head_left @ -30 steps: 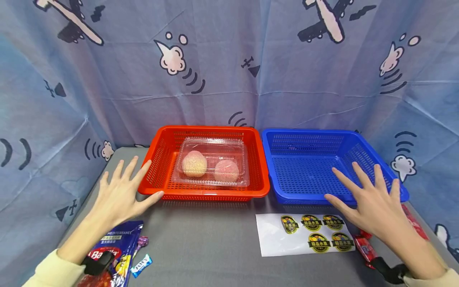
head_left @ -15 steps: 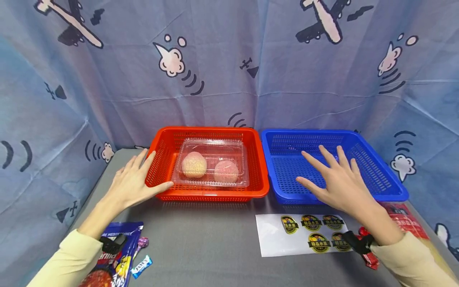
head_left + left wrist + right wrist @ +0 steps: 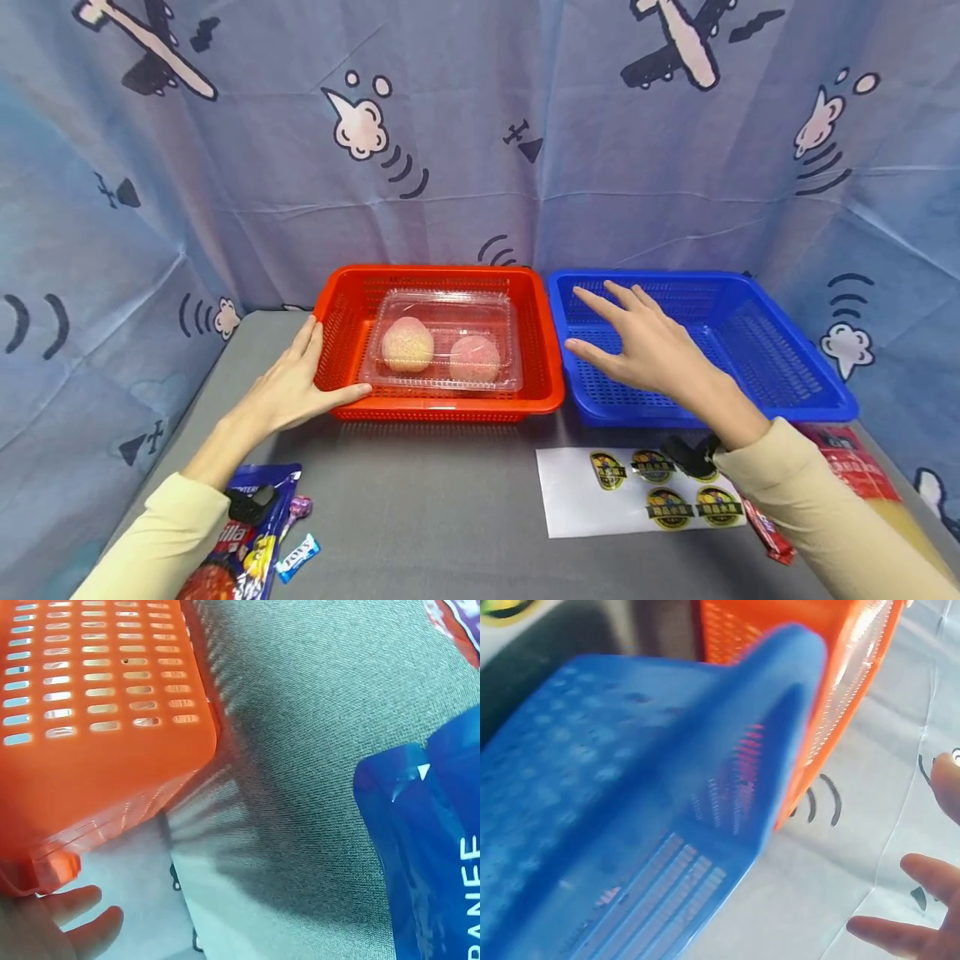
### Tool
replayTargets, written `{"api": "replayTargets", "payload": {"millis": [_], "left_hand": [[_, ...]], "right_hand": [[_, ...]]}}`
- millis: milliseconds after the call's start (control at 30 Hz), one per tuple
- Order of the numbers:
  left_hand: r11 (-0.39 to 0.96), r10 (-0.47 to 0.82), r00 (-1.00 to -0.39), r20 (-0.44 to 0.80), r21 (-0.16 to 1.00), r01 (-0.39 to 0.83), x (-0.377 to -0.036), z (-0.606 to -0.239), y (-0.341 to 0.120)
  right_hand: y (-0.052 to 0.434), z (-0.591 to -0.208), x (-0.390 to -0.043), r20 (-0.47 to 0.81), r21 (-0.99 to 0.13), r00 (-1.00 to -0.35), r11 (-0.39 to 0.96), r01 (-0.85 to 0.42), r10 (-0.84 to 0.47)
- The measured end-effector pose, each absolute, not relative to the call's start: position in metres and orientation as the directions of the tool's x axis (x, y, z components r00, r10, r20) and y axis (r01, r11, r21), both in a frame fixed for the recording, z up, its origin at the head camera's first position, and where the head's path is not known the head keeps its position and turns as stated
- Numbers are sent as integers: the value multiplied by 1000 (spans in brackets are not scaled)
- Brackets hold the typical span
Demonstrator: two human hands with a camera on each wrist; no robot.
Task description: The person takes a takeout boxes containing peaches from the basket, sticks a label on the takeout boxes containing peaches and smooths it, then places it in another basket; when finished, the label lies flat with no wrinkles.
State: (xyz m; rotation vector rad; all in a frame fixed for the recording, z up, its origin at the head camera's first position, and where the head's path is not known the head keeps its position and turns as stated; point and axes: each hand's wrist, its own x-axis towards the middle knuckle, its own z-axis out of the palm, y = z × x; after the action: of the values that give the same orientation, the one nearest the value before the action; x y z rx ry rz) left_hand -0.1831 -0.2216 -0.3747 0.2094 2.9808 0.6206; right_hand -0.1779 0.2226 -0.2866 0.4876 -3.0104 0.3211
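A red plastic basket [image 3: 450,404] holds a clear plastic clamshell box [image 3: 441,321] with two round, peach-like things inside, one pink and yellow [image 3: 407,344], one pink [image 3: 475,358]. My left hand [image 3: 288,392] is at the basket's left front corner, fingers and thumb straight and spread around the rim; firm contact cannot be told. In the left wrist view its fingertips [image 3: 94,930] show beside the basket's rim. Over the left part of a blue basket [image 3: 705,414] hovers my right hand [image 3: 652,342], its fingers spread and holding nothing.
A sheet of round fruit stickers [image 3: 585,508] lies before the blue basket. At the left are a blue food pouch [image 3: 258,533], a lollipop [image 3: 298,507] and a small blue wrapped sweet [image 3: 297,558]. Red packets [image 3: 847,458] lie at the right. A patterned curtain [image 3: 450,125] stands behind.
My right hand has moved left from the blue basket's right front to above its left part. My left hand has shifted right, closer to the red basket's corner.
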Motion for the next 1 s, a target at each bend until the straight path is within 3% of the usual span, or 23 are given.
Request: {"api": "replayTargets", "payload": {"millis": [467,600,733,867,1000], "left_hand": [[914,137,-989,-52,391,106,-184,-376,-220],[916,132,-990,-55,389,100,-184,-377,-220],[916,127,-991,-52,390,97,-185,-378,-220],[913,127,-991,-48,397,97,-184,-377,-220],[910,130,-990,-47,403,101,-184,-377,-221]], "right_hand": [[158,-281,-234,-104,-452,-912,836,-312,-396],[146,-287,-246,-225,-524,-900,825,-211,-373],[136,-289,-252,-389,-601,-861,799,-31,-326],[125,-293,-258,-517,-619,-806,776,121,-287],[113,-299,-264,-575,-604,-770,779,170,-277]]}}
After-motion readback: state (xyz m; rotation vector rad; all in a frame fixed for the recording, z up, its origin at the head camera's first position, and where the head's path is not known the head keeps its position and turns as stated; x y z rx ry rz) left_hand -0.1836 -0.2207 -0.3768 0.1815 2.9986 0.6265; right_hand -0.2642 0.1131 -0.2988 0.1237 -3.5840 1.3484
